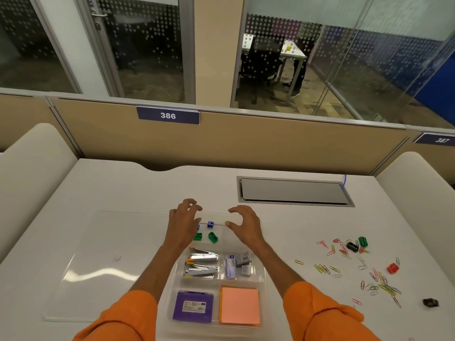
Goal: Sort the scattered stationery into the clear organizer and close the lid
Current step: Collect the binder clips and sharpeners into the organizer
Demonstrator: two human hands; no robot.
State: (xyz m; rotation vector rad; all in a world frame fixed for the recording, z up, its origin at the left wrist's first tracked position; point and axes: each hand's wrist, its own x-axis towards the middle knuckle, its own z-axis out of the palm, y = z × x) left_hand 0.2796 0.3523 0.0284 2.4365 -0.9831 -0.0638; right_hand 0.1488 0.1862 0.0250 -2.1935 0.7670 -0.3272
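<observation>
Looking down from the head camera, the clear organizer [263,286] sits right in front of the person. Its long side runs away from them. The lid [103,262] lies open and flat on its left. The left hand [183,222] and the right hand [243,225] hang over the far end, fingers bent and spread, holding nothing. The leftover things lie off to the right, so the right hand is nearer. There I count 4 loose sharpeners [352,246]: 1 green, 2 black, 1 red. The paper clips [384,287] are too many to count. Inside are 4 stored sharpeners [213,237], 1 purple box [193,306] and 1 pink pad [240,305].
</observation>
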